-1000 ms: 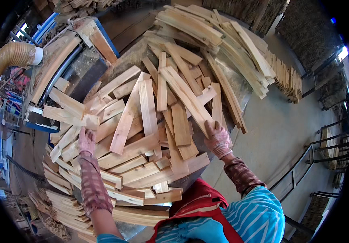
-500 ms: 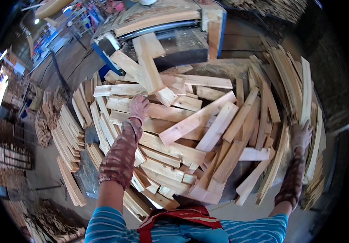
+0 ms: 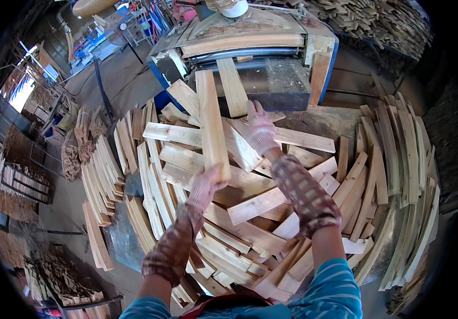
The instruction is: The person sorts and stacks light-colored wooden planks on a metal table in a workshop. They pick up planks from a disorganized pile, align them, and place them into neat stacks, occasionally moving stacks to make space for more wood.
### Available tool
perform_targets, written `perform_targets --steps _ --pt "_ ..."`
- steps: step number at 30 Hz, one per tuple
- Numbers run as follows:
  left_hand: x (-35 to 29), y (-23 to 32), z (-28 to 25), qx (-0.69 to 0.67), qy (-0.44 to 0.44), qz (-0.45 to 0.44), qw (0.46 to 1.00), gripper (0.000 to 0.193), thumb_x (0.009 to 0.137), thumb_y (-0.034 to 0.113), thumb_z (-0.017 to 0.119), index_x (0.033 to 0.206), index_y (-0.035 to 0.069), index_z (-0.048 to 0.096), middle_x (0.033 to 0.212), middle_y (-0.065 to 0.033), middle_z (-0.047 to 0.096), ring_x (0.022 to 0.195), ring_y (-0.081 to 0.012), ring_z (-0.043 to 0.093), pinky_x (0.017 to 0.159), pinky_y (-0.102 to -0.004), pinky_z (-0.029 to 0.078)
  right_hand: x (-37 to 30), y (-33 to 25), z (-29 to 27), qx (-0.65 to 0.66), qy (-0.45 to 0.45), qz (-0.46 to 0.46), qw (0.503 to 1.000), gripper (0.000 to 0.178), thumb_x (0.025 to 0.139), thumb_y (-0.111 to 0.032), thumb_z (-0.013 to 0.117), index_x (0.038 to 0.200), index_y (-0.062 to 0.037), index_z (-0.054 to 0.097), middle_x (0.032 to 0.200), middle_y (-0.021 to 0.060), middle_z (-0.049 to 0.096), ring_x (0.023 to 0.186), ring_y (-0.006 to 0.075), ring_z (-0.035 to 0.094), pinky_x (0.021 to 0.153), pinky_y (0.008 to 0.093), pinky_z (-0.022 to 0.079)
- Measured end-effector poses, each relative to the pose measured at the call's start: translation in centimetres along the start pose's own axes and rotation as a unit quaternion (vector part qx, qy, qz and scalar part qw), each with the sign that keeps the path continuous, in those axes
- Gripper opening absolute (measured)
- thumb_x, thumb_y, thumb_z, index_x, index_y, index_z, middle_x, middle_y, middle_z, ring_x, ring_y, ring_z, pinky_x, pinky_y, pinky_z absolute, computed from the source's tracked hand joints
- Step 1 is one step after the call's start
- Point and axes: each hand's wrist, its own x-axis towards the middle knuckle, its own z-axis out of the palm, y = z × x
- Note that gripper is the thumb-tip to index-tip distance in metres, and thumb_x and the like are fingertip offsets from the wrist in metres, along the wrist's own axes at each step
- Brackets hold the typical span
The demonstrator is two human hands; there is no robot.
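My left hand [image 3: 206, 187], in a pale pink glove, is closed around the near end of a long wooden board [image 3: 211, 119]. That board points away from me, raised over the pile. My gloved right hand [image 3: 261, 127] reaches forward with its fingers stretched out. Its fingertips are at the right edge of a second board [image 3: 232, 87], near that board's close end. The far end of this second board lies at the roller of a planer-like machine [image 3: 276, 80]. Beneath both hands spreads a loose pile of wooden boards [image 3: 261, 204].
Upright stacks of boards stand at the left [image 3: 101, 170] and right [image 3: 401, 143] of the pile. Bundled strips [image 3: 82, 135] sit further left. A large wood heap [image 3: 377, 24] lies behind, at the far right. A ribbed hose [image 3: 93, 6] hangs at the top left.
My right hand has come from the right-hand stack to the board at the machine. My left hand, earlier resting on the pile, now grips a board's near end. The view has shifted.
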Motion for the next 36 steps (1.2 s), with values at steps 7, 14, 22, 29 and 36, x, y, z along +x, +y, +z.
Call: perform_targets --steps 7,14,22,29,36 --pt "-6.8 -2.4 -8.8 -0.050 0.050 0.001 0.997 0.052 0.094 0.010 0.068 0.141 0.001 0.048 0.131 -0.0158 0.062 0.118 -0.0354 0.062 0.093 -0.0616 0.056 2.4 -4.7 3.4 -0.068 -0.054 0.100 0.991 0.073 0.079 -0.045 0.074 0.133 -0.0034 0.048 0.128 0.0227 0.053 0.116 0.0386 0.061 0.096 0.0457 0.052" --pt "-10.8 -2.9 -9.4 -0.063 0.021 -0.021 0.998 0.055 0.092 0.015 0.072 0.140 0.001 0.051 0.128 -0.0139 0.064 0.115 -0.0309 0.065 0.091 -0.0557 0.059 -1.0 -6.8 2.1 -0.083 -0.105 0.142 0.981 0.069 0.079 -0.039 0.069 0.136 -0.0075 0.047 0.131 0.0245 0.054 0.121 0.0422 0.059 0.098 0.0495 0.052" --pt "-12.0 -0.9 -9.5 -0.040 -0.104 -0.015 0.994 0.056 0.092 0.018 0.071 0.141 0.001 0.050 0.130 -0.0140 0.063 0.114 -0.0296 0.066 0.096 -0.0525 0.057 -4.8 -8.6 -1.2 -0.086 -0.145 0.184 0.968 0.076 0.079 -0.043 0.069 0.141 -0.0052 0.047 0.123 0.0267 0.063 0.116 0.0379 0.065 0.096 0.0477 0.053" --pt "-11.9 -1.7 -5.8 -0.235 -0.195 -0.053 0.951 0.046 0.092 0.018 0.072 0.131 -0.001 0.058 0.121 -0.0126 0.068 0.109 -0.0256 0.068 0.090 -0.0422 0.060 -22.8 -14.5 -1.5 -0.032 -0.263 0.042 0.963 0.061 0.092 -0.050 0.057 0.141 -0.0130 0.051 0.123 0.0231 0.064 0.106 0.0399 0.066 0.090 0.0457 0.054" --pt "-15.1 -3.7 -11.1 0.150 -0.162 0.041 0.974 0.043 0.085 0.012 0.071 0.128 0.007 0.065 0.113 -0.0129 0.072 0.111 -0.0255 0.068 0.092 -0.0385 0.058 -17.3 -4.9 2.8 -0.137 0.025 -0.060 0.988 0.064 0.092 -0.049 0.059 0.139 -0.0064 0.050 0.124 0.0161 0.064 0.101 0.0416 0.066 0.093 0.0489 0.051"
